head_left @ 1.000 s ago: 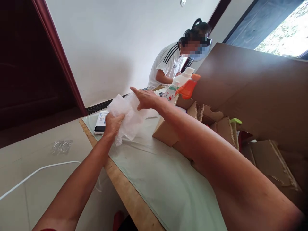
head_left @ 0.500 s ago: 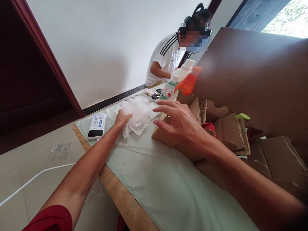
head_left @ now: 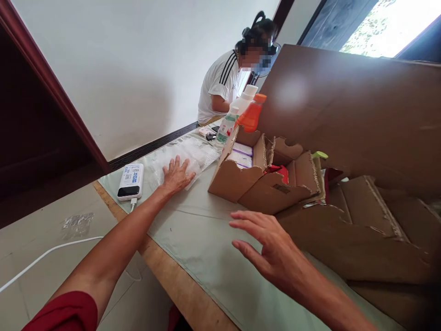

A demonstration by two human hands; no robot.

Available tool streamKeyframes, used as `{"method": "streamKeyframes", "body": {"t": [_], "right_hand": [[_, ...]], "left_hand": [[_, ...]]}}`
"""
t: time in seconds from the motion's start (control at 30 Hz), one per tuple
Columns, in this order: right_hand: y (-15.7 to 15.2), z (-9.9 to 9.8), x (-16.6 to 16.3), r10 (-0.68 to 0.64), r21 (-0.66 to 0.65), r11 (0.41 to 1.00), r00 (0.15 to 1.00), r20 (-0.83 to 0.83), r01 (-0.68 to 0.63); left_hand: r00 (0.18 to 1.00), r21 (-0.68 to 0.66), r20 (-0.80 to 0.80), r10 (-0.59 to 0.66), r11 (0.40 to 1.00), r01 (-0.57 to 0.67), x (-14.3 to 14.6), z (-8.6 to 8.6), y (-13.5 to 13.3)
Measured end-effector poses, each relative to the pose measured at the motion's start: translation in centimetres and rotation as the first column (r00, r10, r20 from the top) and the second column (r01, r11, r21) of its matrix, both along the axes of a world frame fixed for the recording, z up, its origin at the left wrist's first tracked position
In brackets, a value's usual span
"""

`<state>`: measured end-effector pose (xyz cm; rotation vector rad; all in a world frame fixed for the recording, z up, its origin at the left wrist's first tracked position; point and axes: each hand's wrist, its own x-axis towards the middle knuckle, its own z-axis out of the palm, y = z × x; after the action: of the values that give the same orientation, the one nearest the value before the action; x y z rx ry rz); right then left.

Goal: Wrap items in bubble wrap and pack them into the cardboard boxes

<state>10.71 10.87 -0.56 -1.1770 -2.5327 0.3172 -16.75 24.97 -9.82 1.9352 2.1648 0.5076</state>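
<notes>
My left hand (head_left: pixel 177 176) lies flat with spread fingers on a heap of clear bubble wrap (head_left: pixel 193 154) at the table's far left part. Over the cloth, my right hand (head_left: pixel 263 236) hovers with fingers apart and nothing in it. Beyond that hand is the nearest cardboard box (head_left: pixel 225 179), which holds white and purple packs (head_left: pixel 242 154). A second cardboard compartment (head_left: pixel 275 191) behind it has something red (head_left: pixel 278 172) inside.
A white power bank (head_left: pixel 131 181) with a cable lies left of the bubble wrap. Bottles, one orange (head_left: pixel 252 115) and one clear (head_left: pixel 226 126), stand behind the box. A tall cardboard panel (head_left: pixel 344 101) rises at right. A person in a white shirt (head_left: pixel 218 87) sits at the far end.
My left hand has gone from gripping the bubble wrap to lying flat on it, and the wrap is flatter. My right hand has drawn back from the boxes towards me. The view has shifted.
</notes>
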Motion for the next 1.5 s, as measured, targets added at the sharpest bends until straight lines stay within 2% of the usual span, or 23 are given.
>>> {"method": "streamKeyframes", "body": {"t": [0.13, 0.3, 0.4, 0.5, 0.6, 0.67, 0.7, 0.73, 0.83, 0.9, 0.97, 1.03, 1.13, 1.23, 1.33, 1.4, 1.43, 1.47, 1.5], "right_hand": [[-2.8, -1.4, 2.7, -0.052, -0.053, 0.997, 0.999, -0.009, 0.051], [-6.6, -2.4, 5.8, -0.165, -0.086, 0.983, 0.986, 0.002, 0.164], [-9.2, -2.4, 7.8, -0.204, -0.084, 0.975, 0.979, 0.006, 0.204], [-11.7, -2.6, 10.1, -0.239, -0.103, 0.966, 0.971, -0.015, 0.236], [-14.1, -3.1, 12.0, -0.329, -0.180, 0.931, 0.944, -0.041, 0.317], [-15.9, -3.6, 12.5, -0.392, -0.266, 0.892, 0.919, -0.049, 0.367], [-16.8, -3.8, 12.4, -0.415, -0.311, 0.872, 0.908, -0.057, 0.379], [-17.7, -4.0, 12.3, -0.431, -0.356, 0.853, 0.900, -0.067, 0.382], [-19.5, -5.1, 12.1, -0.431, -0.460, 0.823, 0.893, -0.125, 0.333], [-20.6, -5.8, 12.4, -0.401, -0.494, 0.821, 0.905, -0.142, 0.287], [-21.9, -6.5, 13.2, -0.385, -0.499, 0.823, 0.912, -0.141, 0.271], [-23.7, -6.9, 14.3, -0.410, -0.484, 0.824, 0.900, -0.151, 0.294], [-26.5, -7.8, 16.4, -0.504, -0.449, 0.811, 0.838, -0.210, 0.376], [-29.2, -8.6, 19.1, -0.628, -0.448, 0.751, 0.735, -0.256, 0.485], [-31.3, -8.5, 22.9, -0.719, -0.404, 0.689, 0.640, -0.271, 0.602], [-31.9, -7.5, 26.3, -0.762, -0.273, 0.647, 0.586, -0.276, 0.712], [-31.8, -6.7, 28.4, -0.785, -0.171, 0.607, 0.552, -0.282, 0.776], [-31.4, -5.7, 30.5, -0.806, -0.048, 0.551, 0.517, -0.290, 0.833], [-30.7, -4.7, 32.7, -0.829, 0.080, 0.471, 0.471, -0.301, 0.879]], "left_hand": [[0.998, -0.092, -0.030, -0.049, 0.995, 0.046, -0.9, -1.0, 1.3], [0.998, -0.118, -0.043, -0.046, 0.992, 0.040, -0.8, -1.1, 1.1], [0.999, -0.117, -0.044, -0.030, 0.993, 0.025, -0.8, -0.4, 0.7], [0.997, -0.077, -0.078, 0.012, 0.997, -0.018, -0.8, 1.4, 0.1], [0.991, 0.004, -0.119, 0.068, 0.998, -0.068, 0.6, 3.6, -2.1], [0.988, 0.082, -0.136, 0.076, 0.994, -0.065, 3.0, 4.7, -5.0], [0.990, 0.135, -0.137, 0.034, 0.991, -0.016, 4.6, 4.8, -6.9], [0.988, 0.202, -0.135, -0.071, 0.974, 0.098, 6.4, 4.8, -9.0], [0.932, 0.377, -0.097, -0.348, 0.854, 0.358, 12.2, 3.2, -15.8], [0.819, 0.402, -0.101, -0.564, 0.730, 0.552, 16.4, 1.3, -19.9], [0.694, 0.380, -0.113, -0.711, 0.614, 0.692, 20.8, -0.6, -23.0], [0.603, 0.345, -0.128, -0.787, 0.535, 0.772, 24.9, -2.2, -24.6], [0.517, 0.284, -0.157, -0.842, 0.463, 0.840, 29.4, -4.0, -24.8], [0.441, 0.207, -0.183, -0.878, 0.405, 0.891, 31.3, -5.7, -24.5], [0.370, 0.184, -0.212, -0.905, 0.335, 0.924, 31.3, -7.5, -24.5], [0.341, 0.212, -0.238, -0.909, 0.295, 0.932, 31.0, -8.3, -24.5], [0.338, 0.231, -0.252, -0.907, 0.283, 0.931, 30.8, -8.6, -24.5], [0.338, 0.250, -0.266, -0.903, 0.274, 0.929, 30.7, -8.7, -24.5], [0.339, 0.267, -0.282, -0.898, 0.266, 0.926, 30.7, -8.8, -24.6]]}}
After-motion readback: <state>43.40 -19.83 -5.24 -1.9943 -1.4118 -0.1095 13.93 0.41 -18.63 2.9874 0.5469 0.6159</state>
